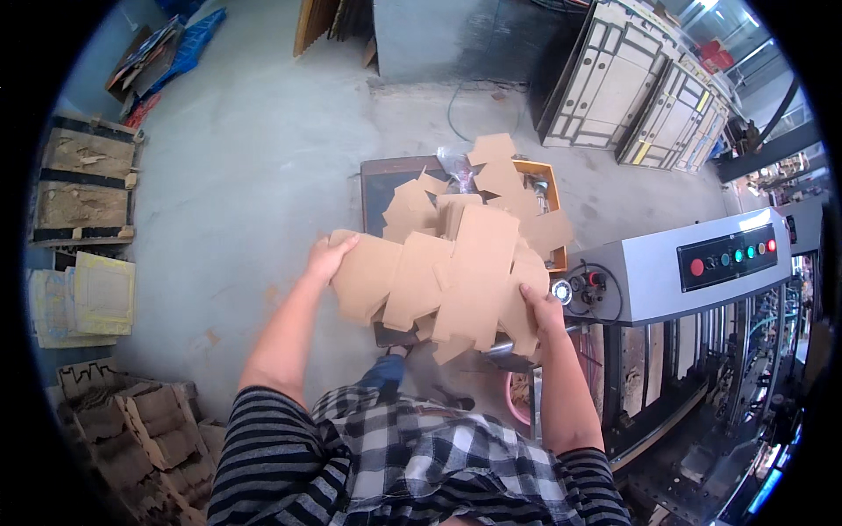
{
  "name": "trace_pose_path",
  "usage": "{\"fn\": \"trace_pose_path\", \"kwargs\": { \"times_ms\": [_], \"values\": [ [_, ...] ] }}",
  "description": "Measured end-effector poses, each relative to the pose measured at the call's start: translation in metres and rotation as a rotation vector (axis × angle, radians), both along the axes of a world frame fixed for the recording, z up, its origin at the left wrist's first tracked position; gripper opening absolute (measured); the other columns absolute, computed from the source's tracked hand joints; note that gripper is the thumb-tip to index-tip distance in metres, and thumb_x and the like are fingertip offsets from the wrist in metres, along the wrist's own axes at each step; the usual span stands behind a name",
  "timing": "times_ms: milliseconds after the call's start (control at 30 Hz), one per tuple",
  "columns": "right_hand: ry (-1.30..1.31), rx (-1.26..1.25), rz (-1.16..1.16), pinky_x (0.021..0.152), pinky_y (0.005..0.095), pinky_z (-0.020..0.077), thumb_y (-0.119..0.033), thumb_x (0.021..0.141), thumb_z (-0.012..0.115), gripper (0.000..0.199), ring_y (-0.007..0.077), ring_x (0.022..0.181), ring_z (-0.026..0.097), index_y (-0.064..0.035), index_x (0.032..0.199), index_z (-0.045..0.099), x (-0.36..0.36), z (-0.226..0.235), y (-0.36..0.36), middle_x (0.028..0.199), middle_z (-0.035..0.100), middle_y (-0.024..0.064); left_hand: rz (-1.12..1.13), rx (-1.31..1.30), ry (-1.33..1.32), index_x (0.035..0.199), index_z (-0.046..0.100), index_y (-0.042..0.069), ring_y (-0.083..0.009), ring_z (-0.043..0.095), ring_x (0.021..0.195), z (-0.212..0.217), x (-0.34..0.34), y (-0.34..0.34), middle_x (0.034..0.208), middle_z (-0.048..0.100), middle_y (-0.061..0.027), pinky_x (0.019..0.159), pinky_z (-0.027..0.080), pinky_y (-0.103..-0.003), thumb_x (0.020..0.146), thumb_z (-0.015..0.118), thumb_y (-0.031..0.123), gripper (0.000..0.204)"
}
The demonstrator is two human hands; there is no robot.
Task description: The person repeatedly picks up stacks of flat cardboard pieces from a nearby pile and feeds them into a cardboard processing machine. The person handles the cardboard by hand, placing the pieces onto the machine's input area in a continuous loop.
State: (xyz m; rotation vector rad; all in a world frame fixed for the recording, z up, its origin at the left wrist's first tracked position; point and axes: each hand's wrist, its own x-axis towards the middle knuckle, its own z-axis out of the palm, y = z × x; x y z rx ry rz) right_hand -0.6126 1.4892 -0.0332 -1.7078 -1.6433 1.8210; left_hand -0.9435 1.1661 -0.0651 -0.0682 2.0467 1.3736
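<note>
A large die-cut cardboard blank [478, 272], brown and flat with flaps and slots, spans the space between my hands. My left hand [330, 256] grips its left end, thumb on top. At the right end my right hand [542, 309] is closed on the rounded edge, thumb on top and fingers underneath. Whether it is one sheet or a few together, I cannot tell. Beyond it more cut cardboard pieces [503, 175] lie in a loose heap on a dark table [375, 188], partly hidden by the blank.
On the right stands a grey machine [649, 263] with a panel of lit buttons [732, 254]. An orange bin [551, 188] is at the table's far right. A pink bucket [519, 394] is low at right. Stacked cardboard [145, 421] lies at left; die boards [605, 74] lean far right.
</note>
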Motion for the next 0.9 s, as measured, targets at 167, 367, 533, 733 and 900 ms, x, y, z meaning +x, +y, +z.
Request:
{"fn": "trace_pose_path", "kwargs": {
  "times_ms": [167, 367, 533, 733, 900],
  "values": [
    [0.111, -0.093, -0.034, 0.08, 0.0349, 0.0512, -0.018, 0.077, 0.077, 0.049, 0.0226, 0.092, 0.063, 0.0078, 0.114, 0.057, 0.006, 0.021, 0.005, 0.104, 0.065, 0.0143, -0.021, 0.187, -0.084, 0.111, 0.061, -0.001, -0.0196, 0.065, 0.091, 0.026, 0.019, 0.006, 0.104, 0.066, -0.0109, 0.08, 0.052, -0.034, 0.08, 0.074, 0.027, 0.043],
    [0.325, -0.048, -0.019, 0.081, 0.0371, 0.0511, -0.008, 0.074, 0.076, 0.05, 0.0249, 0.092, 0.063, 0.0065, 0.117, 0.054, 0.003, 0.052, -0.001, 0.107, 0.064, 0.0148, 0.006, 0.19, -0.011, 0.124, 0.053, -0.001, -0.0207, 0.063, 0.097, 0.063, 0.017, -0.003, 0.111, 0.064, -0.0116, 0.084, 0.051, -0.033, 0.079, 0.075, 0.018, 0.054],
    [0.584, 0.141, -0.024, 0.082, 0.0365, 0.0515, -0.003, 0.064, 0.079, 0.062, 0.0221, 0.091, 0.063, 0.0022, 0.119, 0.051, 0.007, 0.078, -0.002, 0.103, 0.063, 0.011, -0.04, 0.446, 0.298, 0.136, 0.046, 0.004, -0.0204, 0.055, 0.112, 0.125, 0.015, -0.017, 0.122, 0.057, -0.0125, 0.095, 0.046, -0.034, 0.07, 0.077, 0.004, 0.073],
    [0.553, 0.295, 0.265, 0.094, 0.0352, 0.0458, 0.001, 0.051, 0.081, 0.089, 0.0212, 0.108, 0.056, -0.0038, 0.131, 0.042, 0.035, 0.085, 0.019, 0.117, 0.058, 0.0066, -0.509, 0.162, 0.622, 0.136, 0.047, 0.009, -0.0223, 0.051, 0.118, 0.161, 0.018, -0.042, 0.128, 0.053, -0.0069, 0.103, 0.039, -0.035, 0.058, 0.08, 0.0, 0.086],
    [0.398, 0.383, 0.405, 0.104, 0.035, 0.0377, 0.007, 0.044, 0.081, 0.103, 0.024, 0.121, 0.048, -0.0096, 0.137, 0.04, 0.042, 0.087, 0.014, 0.128, 0.051, 0.0073, -0.866, -0.382, 0.867, 0.137, 0.044, 0.014, -0.0322, 0.038, 0.13, 0.157, 0.039, -0.039, 0.135, 0.046, -0.0123, 0.112, 0.022, -0.05, 0.06, 0.083, 0.022, 0.086]
  ]
}}
